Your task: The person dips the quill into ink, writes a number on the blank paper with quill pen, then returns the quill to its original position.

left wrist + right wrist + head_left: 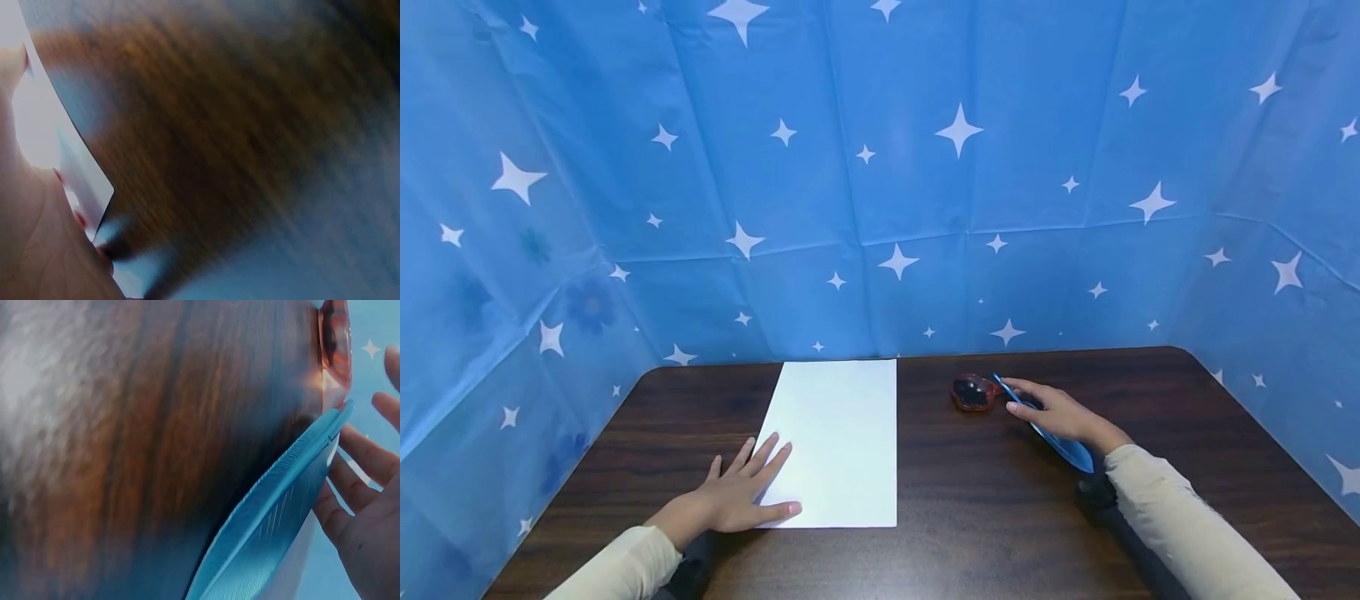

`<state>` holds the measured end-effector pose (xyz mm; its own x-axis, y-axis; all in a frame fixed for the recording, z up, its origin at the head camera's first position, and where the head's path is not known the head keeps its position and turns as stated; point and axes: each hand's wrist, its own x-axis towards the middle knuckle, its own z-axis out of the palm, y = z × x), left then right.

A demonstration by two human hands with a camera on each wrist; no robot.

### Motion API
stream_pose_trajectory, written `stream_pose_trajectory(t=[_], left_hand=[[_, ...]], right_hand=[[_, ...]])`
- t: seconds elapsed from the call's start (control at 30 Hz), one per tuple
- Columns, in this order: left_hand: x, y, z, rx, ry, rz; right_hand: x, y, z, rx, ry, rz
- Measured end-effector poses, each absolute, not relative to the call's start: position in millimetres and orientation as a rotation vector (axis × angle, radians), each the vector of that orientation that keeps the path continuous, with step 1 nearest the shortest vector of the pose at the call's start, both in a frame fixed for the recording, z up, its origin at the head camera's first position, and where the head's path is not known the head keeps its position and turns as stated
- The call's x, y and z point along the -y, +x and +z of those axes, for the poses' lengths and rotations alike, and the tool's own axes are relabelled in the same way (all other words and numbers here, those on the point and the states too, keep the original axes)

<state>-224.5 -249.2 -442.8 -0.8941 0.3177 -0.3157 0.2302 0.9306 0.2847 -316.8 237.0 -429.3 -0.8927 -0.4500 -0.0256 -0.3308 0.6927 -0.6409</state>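
A white sheet of paper (850,450) lies on the dark wooden table, and my left hand (737,492) rests with spread fingers over its left side. In the left wrist view, the sheet's edge (78,150) runs past my palm (44,244). My right hand (1060,415) is over a long, flat blue piece with fine ribs (1067,450); its exact kind is unclear. Seen from the right wrist, the straight, parted fingers (369,456) lie behind the ribbed blue piece (269,506), fingertips right at its upper end. Dark-lensed red sunglasses (972,393) lie just left of this hand, partly hidden.
The wooden table (955,533) has rounded far corners. Blue cloth with white stars (910,183) hangs behind the table and at both sides. Dark wrist gear (1099,493) shows under the right sleeve (1180,508).
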Motion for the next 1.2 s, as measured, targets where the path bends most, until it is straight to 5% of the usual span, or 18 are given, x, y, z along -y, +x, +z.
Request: stream_pose_trajectory(t=[0.8,1.2], left_hand=[[255,-231,-458,-2.759,0.394,0.332],[246,-221,-438,-2.724,0.398,0.346]], right_hand=[[-228,-325,-436,-2.773,-0.605,-0.966],[-234,-328,-433,-2.72,-0.609,-1.13]])
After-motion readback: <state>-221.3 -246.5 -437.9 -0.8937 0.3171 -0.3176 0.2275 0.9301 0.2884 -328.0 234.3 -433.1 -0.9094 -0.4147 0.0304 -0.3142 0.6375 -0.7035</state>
